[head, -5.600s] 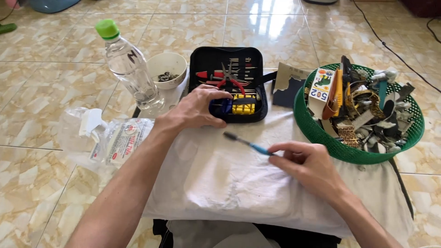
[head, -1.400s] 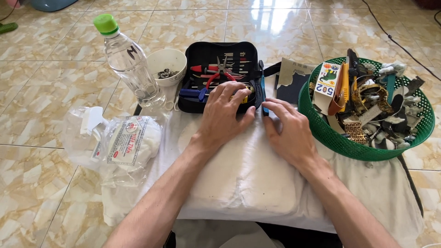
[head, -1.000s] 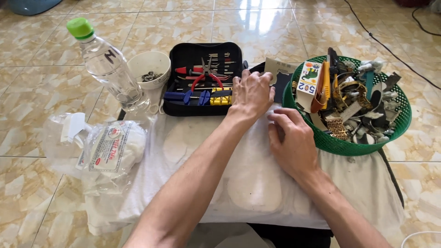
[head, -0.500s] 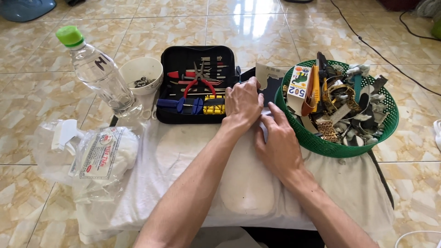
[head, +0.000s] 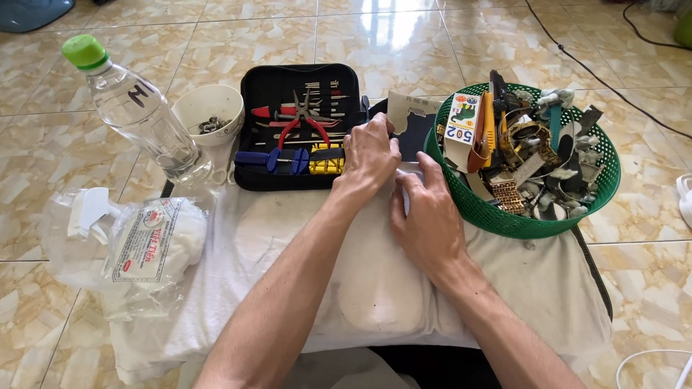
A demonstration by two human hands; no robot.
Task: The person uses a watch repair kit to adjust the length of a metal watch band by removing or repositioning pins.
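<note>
While both hands lay on the white cloth (head: 288, 238), the left hand (head: 371, 155) rested at the black tool case (head: 299, 126) edge, fingers curled; grip unclear. Right hand (head: 425, 216) lay flat, fingers open, just beside the green basket (head: 598, 187).

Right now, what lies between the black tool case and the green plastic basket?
In the head view: the left hand, a dark card piece behind it, and white cloth.
</note>
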